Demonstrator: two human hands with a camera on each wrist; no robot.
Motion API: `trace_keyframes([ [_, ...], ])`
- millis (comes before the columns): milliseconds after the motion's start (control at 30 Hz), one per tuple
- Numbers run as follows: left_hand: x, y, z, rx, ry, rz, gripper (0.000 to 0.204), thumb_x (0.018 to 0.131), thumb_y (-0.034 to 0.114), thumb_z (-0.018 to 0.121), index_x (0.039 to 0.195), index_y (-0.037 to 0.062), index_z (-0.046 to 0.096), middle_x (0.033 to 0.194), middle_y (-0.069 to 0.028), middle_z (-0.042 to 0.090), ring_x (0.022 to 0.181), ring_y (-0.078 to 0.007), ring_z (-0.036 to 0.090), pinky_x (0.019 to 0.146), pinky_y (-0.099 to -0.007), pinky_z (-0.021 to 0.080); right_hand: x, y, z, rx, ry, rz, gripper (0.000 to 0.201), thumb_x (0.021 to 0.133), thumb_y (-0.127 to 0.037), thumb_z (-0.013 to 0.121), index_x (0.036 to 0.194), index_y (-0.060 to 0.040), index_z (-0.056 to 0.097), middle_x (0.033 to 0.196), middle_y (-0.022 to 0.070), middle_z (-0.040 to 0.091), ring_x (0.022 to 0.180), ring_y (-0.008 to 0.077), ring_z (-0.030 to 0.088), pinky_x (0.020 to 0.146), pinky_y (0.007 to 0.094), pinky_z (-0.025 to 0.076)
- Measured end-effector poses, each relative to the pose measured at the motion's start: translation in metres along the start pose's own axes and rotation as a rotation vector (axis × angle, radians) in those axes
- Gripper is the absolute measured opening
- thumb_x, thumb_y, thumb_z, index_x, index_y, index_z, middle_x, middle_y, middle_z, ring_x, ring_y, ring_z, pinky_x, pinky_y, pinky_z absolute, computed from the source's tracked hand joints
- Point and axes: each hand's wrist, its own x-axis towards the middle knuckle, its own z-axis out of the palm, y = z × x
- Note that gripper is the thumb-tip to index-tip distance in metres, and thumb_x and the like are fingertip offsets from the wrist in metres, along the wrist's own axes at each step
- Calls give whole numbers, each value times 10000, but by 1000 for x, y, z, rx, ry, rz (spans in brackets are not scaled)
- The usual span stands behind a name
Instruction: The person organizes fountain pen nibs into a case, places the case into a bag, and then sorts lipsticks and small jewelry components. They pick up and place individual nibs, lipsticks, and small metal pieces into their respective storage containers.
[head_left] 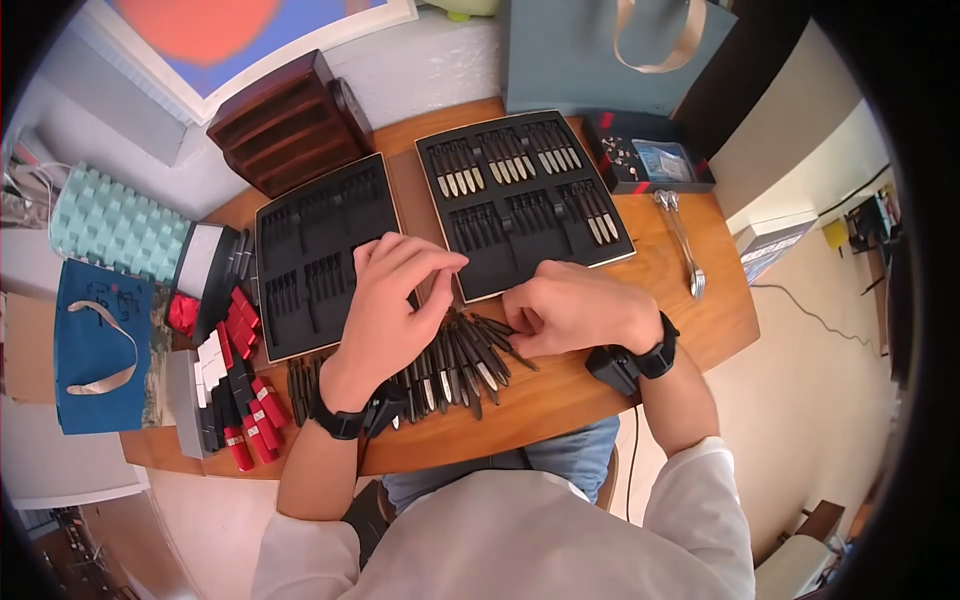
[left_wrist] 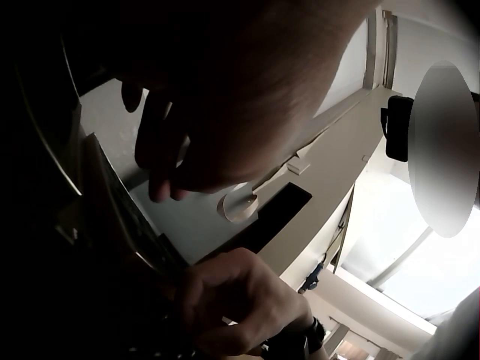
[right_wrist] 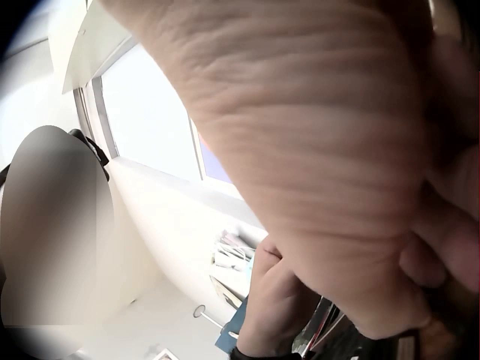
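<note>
My left hand [head_left: 395,300] hovers over the front of two hinged black cases, thumb and forefinger apart with nothing between them. My right hand [head_left: 580,310] bends its fingers down at the right end of a heap of slim dark utensils with pale tips [head_left: 450,365]; I cannot tell if it pinches one. The right case [head_left: 470,275] holds rows of these utensils [head_left: 508,158] in its upper slots and a few at lower right. Slots in the left case [head_left: 335,225] show dark, partly behind my left hand. Both hands [left_wrist: 240,300] [right_wrist: 300,165] appear dim or very close in the wrist views.
Red, white and black small boxes [head_left: 240,390] crowd the table's left side beside a blue bag [head_left: 95,350]. A dark wooden rack [head_left: 285,120] stands behind. Metal utensils [head_left: 682,245] and a shallow black box [head_left: 650,155] lie at right, below a grey-blue bag [head_left: 600,60].
</note>
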Motion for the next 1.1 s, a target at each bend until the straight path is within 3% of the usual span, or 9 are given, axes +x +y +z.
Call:
trace_keyframes([
  [133, -10, -3, -1, -223, 24, -51, 190, 964, 31, 782, 1144, 89, 808, 1064, -37, 781, 1038, -252, 690, 1038, -402, 441, -3, -8, -10, 53, 98, -1, 190, 865, -158, 869, 869, -15, 745, 703, 135, 731, 628, 321, 714, 616, 395, 549],
  [200, -10, 4, -2, -374, 3, 37, 238, 973, -23, 779, 1189, 68, 818, 1107, -88, 805, 1000, -255, 734, 979, -378, 518, -2, -10, -13, 140, 161, -41, 188, 854, -153, 872, 876, -15, 747, 705, 160, 724, 639, 334, 716, 621, 397, 557],
  [267, -13, 4, 6, -471, 22, -12, 242, 984, -25, 777, 1210, 54, 813, 1103, -96, 800, 988, -235, 739, 955, -359, 535, 0, -9, -10, 201, 359, -140, 164, 875, -103, 884, 971, -28, 773, 722, 107, 720, 569, 235, 663, 563, 330, 519],
  [300, -14, 2, 10, -566, 31, -55, 247, 995, -27, 774, 1231, 39, 808, 1100, -105, 795, 975, -215, 743, 930, -340, 551, 1, -12, -8, 198, 352, -144, 164, 875, -103, 884, 971, -28, 773, 722, 107, 720, 569, 235, 663, 563, 330, 519],
  [333, -14, -1, 15, -564, 94, -93, 216, 994, 3, 809, 1208, 30, 811, 1067, -73, 797, 904, -144, 732, 768, -282, 559, 3, -15, -6, 207, 447, -131, 176, 889, -81, 882, 1032, -37, 790, 757, 78, 727, 573, 184, 651, 555, 303, 502],
  [400, -17, -5, 14, -607, 107, -197, 217, 993, 13, 817, 1209, 30, 811, 1043, -59, 791, 892, -125, 717, 782, -281, 555, 6, -11, -4, 171, 582, -194, 258, 904, -19, 875, 1154, -52, 821, 917, 29, 761, 592, 68, 622, 539, 244, 459],
  [500, -18, -5, 12, -684, 144, -331, 223, 995, 38, 834, 1216, 33, 811, 978, -22, 770, 860, -83, 675, 817, -269, 541, 10, -7, -3, 135, 668, -292, 272, 895, 35, 862, 1151, -47, 822, 972, 42, 765, 586, 61, 602, 530, 243, 442],
  [1033, -16, -8, 13, -718, 248, -174, 281, 965, -71, 820, 1224, 36, 808, 1061, -23, 740, 901, -102, 671, 843, -264, 540, 11, 0, -4, 152, 725, -257, 273, 904, 74, 838, 1150, -45, 822, 1006, 43, 751, 586, 59, 583, 543, 243, 416],
  [1100, -17, -9, 15, -721, 251, -155, 275, 976, -57, 815, 1236, 34, 807, 1058, -26, 739, 907, -100, 670, 839, -264, 541, 11, 0, -4, 166, 731, -275, 248, 951, 49, 813, 1185, -31, 820, 976, 59, 752, 598, 67, 598, 552, 244, 427],
])
